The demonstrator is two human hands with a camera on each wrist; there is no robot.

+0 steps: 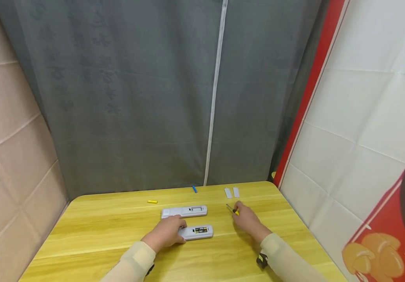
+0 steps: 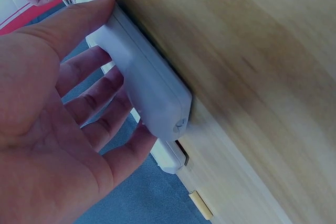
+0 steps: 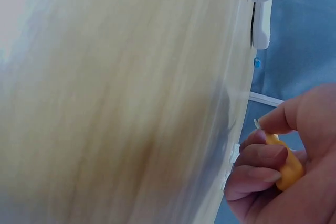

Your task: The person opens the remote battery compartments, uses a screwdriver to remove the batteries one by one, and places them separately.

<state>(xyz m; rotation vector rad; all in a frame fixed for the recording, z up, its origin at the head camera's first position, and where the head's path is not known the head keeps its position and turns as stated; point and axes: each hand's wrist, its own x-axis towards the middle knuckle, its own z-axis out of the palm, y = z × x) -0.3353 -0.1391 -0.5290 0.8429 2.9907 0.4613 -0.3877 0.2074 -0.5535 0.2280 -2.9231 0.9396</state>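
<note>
A grey remote control (image 1: 187, 234) lies back up, its battery bay showing two black batteries (image 1: 200, 230). My left hand (image 1: 165, 232) grips its left end, thumb along the near side and fingers at the far side. Just beyond it lies a second remote control (image 1: 177, 212) with an uncovered bay. My right hand (image 1: 246, 220) holds a screwdriver above the table's right part, its metal shaft pointing up and left. In the right wrist view the fingers curl round the screwdriver's yellow handle (image 3: 290, 176).
Two pale battery covers (image 1: 228, 193) lie side by side at the back right. A blue battery (image 1: 194, 189) is near the back edge, and a yellow battery (image 1: 152, 201) lies left of it. Behind the wooden table (image 1: 93, 231) hangs a grey curtain (image 1: 135, 117).
</note>
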